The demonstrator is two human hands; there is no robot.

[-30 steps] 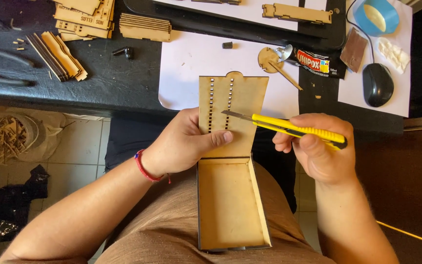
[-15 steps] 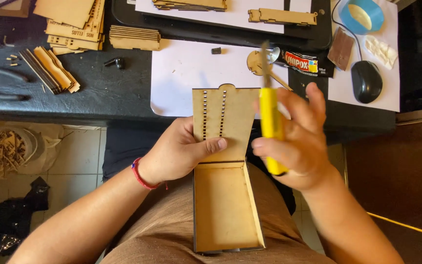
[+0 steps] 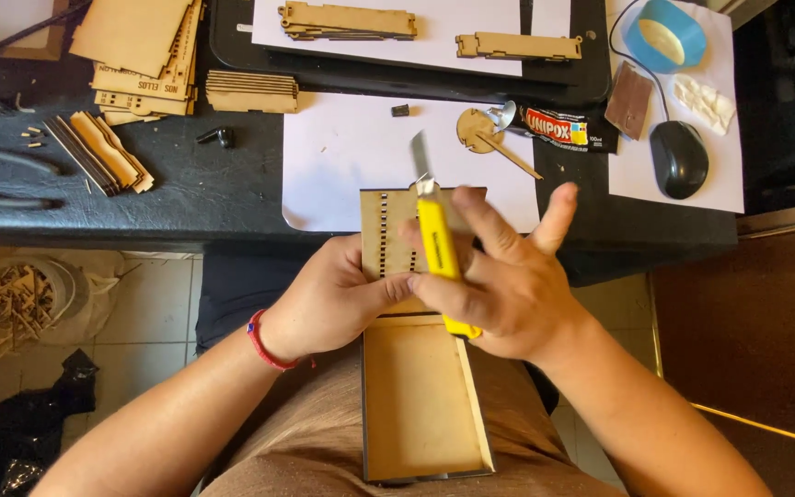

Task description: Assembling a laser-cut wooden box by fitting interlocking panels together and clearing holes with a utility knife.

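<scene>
Knife (image 3: 439, 248) now upright, blade past the fingertips toward the desk (image 3: 186, 193), no longer laid across the wooden box (image 3: 420, 405). Right hand (image 3: 499, 294) clamped on its yellow handle; left hand (image 3: 338, 299) pinching the box's slotted lid (image 3: 388, 225), box on the lap.

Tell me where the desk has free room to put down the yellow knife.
Free: the white paper sheet between the stacked wooden slats and the round wooden disc. Also the dark desk below the small black part. Crowded: the upper left wooden panels and around the black computer mouse.
</scene>
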